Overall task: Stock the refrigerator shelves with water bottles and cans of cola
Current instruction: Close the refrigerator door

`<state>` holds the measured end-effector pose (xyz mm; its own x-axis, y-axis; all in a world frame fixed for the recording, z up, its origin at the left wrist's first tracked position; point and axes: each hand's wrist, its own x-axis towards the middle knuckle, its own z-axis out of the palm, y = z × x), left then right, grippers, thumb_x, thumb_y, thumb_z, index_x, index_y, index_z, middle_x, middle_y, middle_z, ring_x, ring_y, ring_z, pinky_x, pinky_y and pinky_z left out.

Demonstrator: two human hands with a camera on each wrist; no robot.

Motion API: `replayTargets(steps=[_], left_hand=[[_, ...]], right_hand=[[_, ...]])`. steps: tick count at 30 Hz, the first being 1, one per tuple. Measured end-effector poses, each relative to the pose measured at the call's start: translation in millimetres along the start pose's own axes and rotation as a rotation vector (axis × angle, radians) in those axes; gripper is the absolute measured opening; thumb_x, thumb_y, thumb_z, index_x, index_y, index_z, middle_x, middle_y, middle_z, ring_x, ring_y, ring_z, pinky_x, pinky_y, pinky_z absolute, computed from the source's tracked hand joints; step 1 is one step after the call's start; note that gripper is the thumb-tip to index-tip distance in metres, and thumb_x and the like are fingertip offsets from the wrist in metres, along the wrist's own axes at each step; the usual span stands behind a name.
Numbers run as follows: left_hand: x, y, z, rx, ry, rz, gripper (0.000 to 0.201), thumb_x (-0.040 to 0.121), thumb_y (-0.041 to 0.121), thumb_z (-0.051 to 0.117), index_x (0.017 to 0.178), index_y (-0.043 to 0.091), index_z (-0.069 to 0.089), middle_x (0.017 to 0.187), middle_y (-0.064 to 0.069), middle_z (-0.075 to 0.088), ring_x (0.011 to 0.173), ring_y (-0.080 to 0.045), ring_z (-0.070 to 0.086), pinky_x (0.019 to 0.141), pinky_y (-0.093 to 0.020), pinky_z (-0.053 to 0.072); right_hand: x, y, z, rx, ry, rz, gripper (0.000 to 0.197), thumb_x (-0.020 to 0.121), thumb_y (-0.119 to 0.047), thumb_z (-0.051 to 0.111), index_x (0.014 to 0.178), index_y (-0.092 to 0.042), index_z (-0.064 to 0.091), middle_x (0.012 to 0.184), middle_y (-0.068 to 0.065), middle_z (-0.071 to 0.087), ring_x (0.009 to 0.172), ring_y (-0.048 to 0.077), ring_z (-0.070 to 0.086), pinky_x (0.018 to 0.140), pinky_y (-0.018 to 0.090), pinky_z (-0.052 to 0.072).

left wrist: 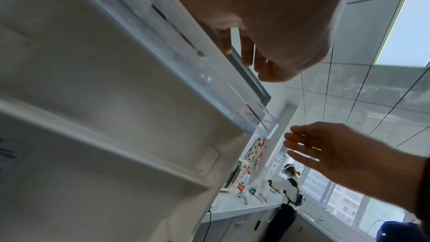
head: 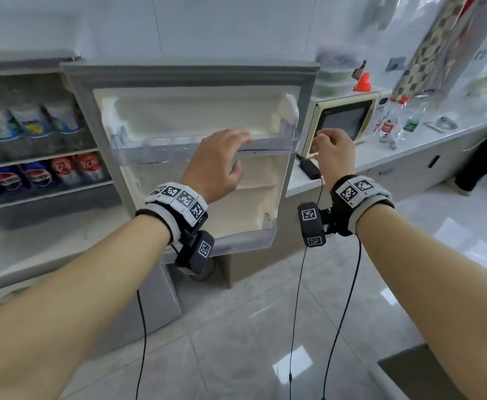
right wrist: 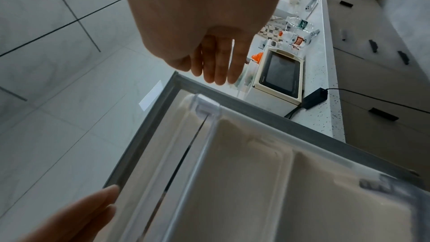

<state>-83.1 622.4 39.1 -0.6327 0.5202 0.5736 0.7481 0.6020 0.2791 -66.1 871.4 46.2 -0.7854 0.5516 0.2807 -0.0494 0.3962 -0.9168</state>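
My left hand (head: 217,163) rested with relaxed fingers on the clear door bin (head: 155,153), holding nothing; my right hand (head: 336,154) hung empty beside it, fingers loose. Cans (head: 63,171) lay on the fridge shelf (head: 43,194), bottles (head: 392,122) on the counter (head: 438,137).

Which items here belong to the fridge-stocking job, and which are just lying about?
Job: fridge door, its clear door shelf, cola cans and pouches on the fridge shelves, water bottles on the counter.

Bystanders: microwave, power adapter, orange object.
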Motion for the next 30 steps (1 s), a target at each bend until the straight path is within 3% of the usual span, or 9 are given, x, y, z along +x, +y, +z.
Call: replayTargets(steps=[5,7,10,14,18,21,23,27,30], left_hand=[[42,19,34,0.106,-0.009,0.0,0.052,0.081,0.002,0.047,0.132,0.007,0.058,0.134,-0.008,0.059,0.123,-0.028,0.053,0.107,-0.043,0.038],[46,20,42,0.154,0.002,-0.023,0.05,0.081,0.001,0.047,0.128,0.008,0.062,0.13,-0.007,0.061,0.12,-0.027,0.054,0.104,-0.044,0.039],[47,24,48,0.207,-0.029,-0.055,0.05,0.083,0.005,0.046,0.131,0.013,0.061,0.129,-0.004,0.061,0.12,-0.026,0.053,0.102,-0.043,0.039],[48,25,49,0.21,-0.041,-0.075,0.053,0.082,0.005,0.046,0.131,0.015,0.061,0.129,-0.003,0.059,0.118,-0.028,0.053,0.099,-0.047,0.042],[38,30,48,0.17,0.009,-0.072,0.052,0.079,0.005,0.047,0.127,0.015,0.065,0.122,-0.004,0.06,0.112,-0.027,0.054,0.095,-0.048,0.044],[25,36,40,0.136,0.103,-0.055,0.046,0.079,0.005,0.051,0.118,0.016,0.071,0.109,-0.006,0.061,0.099,-0.027,0.054,0.088,-0.046,0.044],[12,41,32,0.146,0.148,-0.046,0.041,0.078,0.006,0.053,0.112,0.016,0.073,0.104,-0.006,0.06,0.096,-0.028,0.053,0.087,-0.044,0.041],[-22,55,12,0.152,0.2,-0.029,0.029,0.077,0.005,0.057,0.098,0.013,0.074,0.096,-0.005,0.061,0.093,-0.028,0.053,0.084,-0.045,0.04],[-56,64,-9,0.147,0.209,-0.034,0.02,0.077,0.006,0.057,0.09,0.011,0.071,0.093,-0.005,0.059,0.089,-0.028,0.053,0.08,-0.049,0.043]], right_hand=[[76,-1,-4,0.01,-0.125,-0.004,0.04,0.103,-0.024,0.042,0.139,-0.007,0.049,0.137,0.004,0.056,0.12,0.015,0.052,0.099,0.023,0.037],[96,0,3,0.041,-0.217,-0.013,0.041,0.106,-0.026,0.036,0.141,-0.008,0.046,0.136,0.0,0.05,0.124,0.014,0.045,0.101,0.021,0.032],[114,-1,14,0.097,-0.317,0.003,0.037,0.107,-0.031,0.027,0.126,-0.008,0.049,0.133,-0.002,0.045,0.131,0.014,0.039,0.098,0.023,0.03],[123,6,30,0.191,-0.365,0.04,0.057,0.107,-0.044,0.022,0.154,-0.014,0.031,0.159,0.003,0.033,0.147,0.015,0.028,0.117,0.029,0.02],[125,20,32,0.178,-0.328,-0.016,0.046,0.107,-0.041,0.026,0.141,-0.016,0.044,0.124,-0.002,0.051,0.111,0.009,0.048,0.093,0.024,0.034],[113,27,23,0.204,-0.299,-0.039,0.044,0.106,-0.041,0.03,0.131,-0.011,0.05,0.101,-0.007,0.051,0.087,0.004,0.047,0.08,0.023,0.038],[97,29,14,0.225,-0.26,-0.053,0.042,0.104,-0.041,0.034,0.125,-0.009,0.051,0.092,-0.011,0.047,0.081,0.004,0.045,0.08,0.022,0.039],[44,23,-8,0.216,-0.182,-0.119,0.026,0.105,-0.033,0.042,0.118,-0.014,0.051,0.095,-0.013,0.051,0.084,-0.004,0.049,0.075,0.004,0.04],[-9,15,-26,0.225,-0.163,-0.19,0.021,0.104,-0.03,0.045,0.114,-0.013,0.052,0.091,-0.012,0.051,0.074,-0.014,0.049,0.073,0.003,0.041]])
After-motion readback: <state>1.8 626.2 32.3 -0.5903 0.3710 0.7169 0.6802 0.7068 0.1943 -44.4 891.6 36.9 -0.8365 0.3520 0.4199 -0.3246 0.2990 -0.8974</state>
